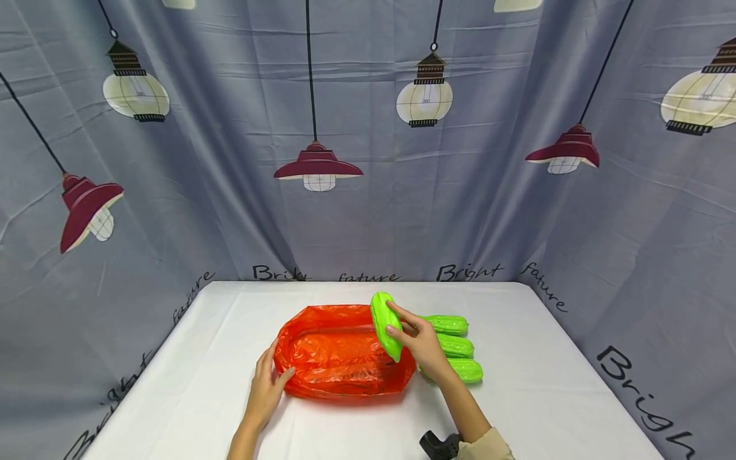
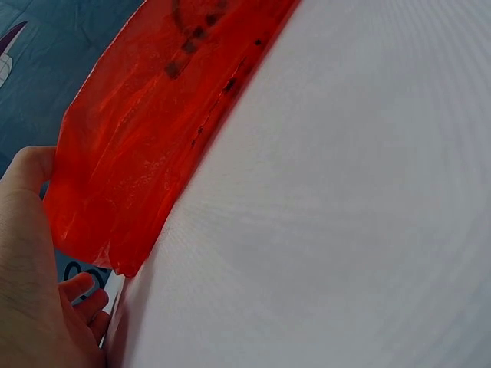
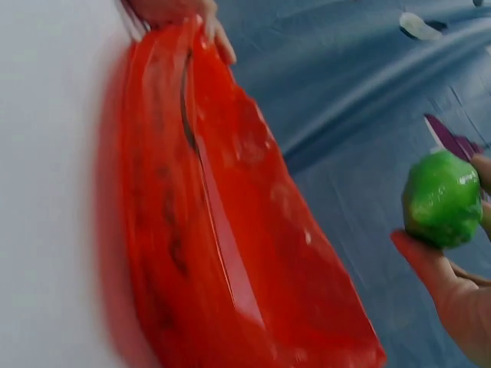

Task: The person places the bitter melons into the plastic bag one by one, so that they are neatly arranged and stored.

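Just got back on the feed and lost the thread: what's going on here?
A person is handling a gourd and a red bag. The right hand holds the gourd up by the bag's right end. The left hand grips the bag's left edge; its mouth stands open. Three more gourds lie side by side on the white table, right of the bag.

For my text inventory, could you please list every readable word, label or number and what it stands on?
"Bright": blue-grey curtain, back, right of centre
"fature": curtain, back centre and both sides
"Brik", apparently: curtain, creased, back left
"Brigh", cut off: curtain, far right
"Bright", probably: curtain, lower left, distorted
Dark marks on the red bag: too blurred to read
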The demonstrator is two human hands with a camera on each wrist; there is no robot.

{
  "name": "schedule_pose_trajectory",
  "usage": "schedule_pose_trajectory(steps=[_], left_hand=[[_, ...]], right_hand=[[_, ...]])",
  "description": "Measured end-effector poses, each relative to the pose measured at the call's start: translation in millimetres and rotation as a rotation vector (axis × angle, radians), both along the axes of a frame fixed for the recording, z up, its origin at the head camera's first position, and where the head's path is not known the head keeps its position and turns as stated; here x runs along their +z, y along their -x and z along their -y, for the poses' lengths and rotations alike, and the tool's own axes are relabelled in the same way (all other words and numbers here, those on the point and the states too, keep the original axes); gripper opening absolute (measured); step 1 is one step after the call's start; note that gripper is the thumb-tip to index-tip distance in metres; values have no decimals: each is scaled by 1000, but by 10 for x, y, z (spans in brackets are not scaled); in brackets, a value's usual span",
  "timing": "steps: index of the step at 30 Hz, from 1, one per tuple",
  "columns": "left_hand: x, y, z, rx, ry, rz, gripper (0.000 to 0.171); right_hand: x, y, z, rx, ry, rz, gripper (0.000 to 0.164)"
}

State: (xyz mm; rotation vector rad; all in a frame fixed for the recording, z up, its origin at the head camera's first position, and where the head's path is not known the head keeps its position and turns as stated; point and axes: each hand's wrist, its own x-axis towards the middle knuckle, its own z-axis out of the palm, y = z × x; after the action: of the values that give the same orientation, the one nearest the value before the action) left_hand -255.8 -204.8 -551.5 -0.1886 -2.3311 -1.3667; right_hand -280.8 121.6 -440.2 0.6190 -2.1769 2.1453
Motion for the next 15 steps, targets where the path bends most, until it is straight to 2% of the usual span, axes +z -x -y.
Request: schedule_pose_trajectory(steps=[7, 15], left_hand=[[-15, 5, -4, -1, -5, 4, 70], [-29, 22, 11, -3, -2, 16, 72]], right_hand=[[180, -66, 338, -70, -24, -69, 54], [132, -11, 695, -117, -56, -122, 53]])
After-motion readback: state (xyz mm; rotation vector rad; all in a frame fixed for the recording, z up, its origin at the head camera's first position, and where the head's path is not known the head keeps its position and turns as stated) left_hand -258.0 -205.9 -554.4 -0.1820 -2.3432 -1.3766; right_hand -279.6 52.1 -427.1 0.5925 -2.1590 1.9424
